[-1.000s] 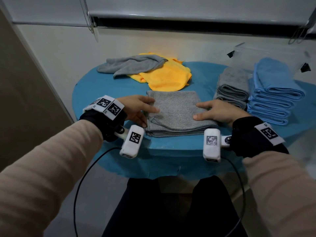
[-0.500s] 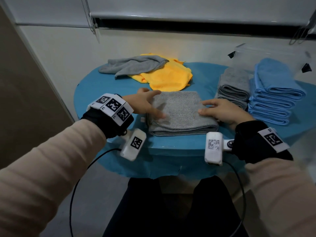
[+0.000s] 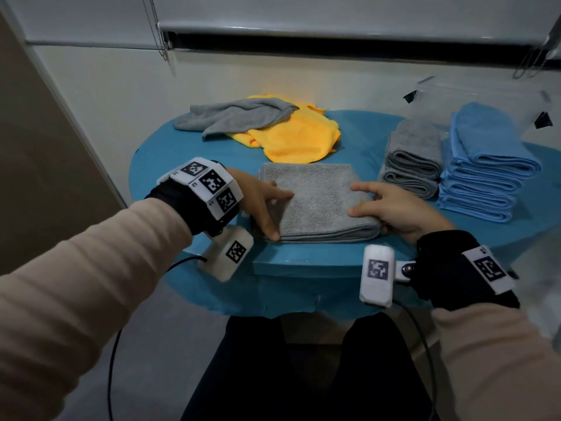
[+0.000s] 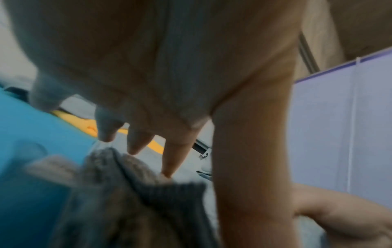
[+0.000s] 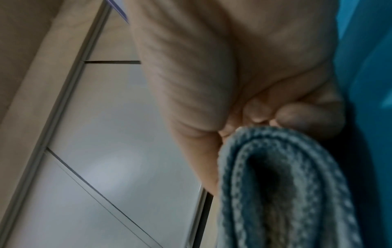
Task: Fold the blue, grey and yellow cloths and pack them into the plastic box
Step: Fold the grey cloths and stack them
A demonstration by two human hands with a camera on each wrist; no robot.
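Note:
A folded grey cloth (image 3: 318, 199) lies at the near edge of the blue-covered table (image 3: 182, 165). My left hand (image 3: 270, 208) presses its left part with straight fingers (image 4: 176, 151), thumb at the near hem. My right hand (image 3: 373, 202) holds the right end: thumb and index finger lie on top, and the other fingers (image 5: 307, 120) curl against the folded edge (image 5: 286, 184). A loose grey cloth (image 3: 236, 117) lies over a loose yellow cloth (image 3: 297, 138) at the back. The clear plastic box (image 3: 485, 95) stands at the back right.
A stack of folded blue cloths (image 3: 485, 168) and a smaller stack of folded grey cloths (image 3: 413, 159) sit on the right, in front of the box. A wall and a roller blind close the far side. My knees are under the table's near edge.
My left hand has moved from the cloth's left edge onto its top and down toward the near hem. My right hand has stayed at the right end and drawn its fingers in.

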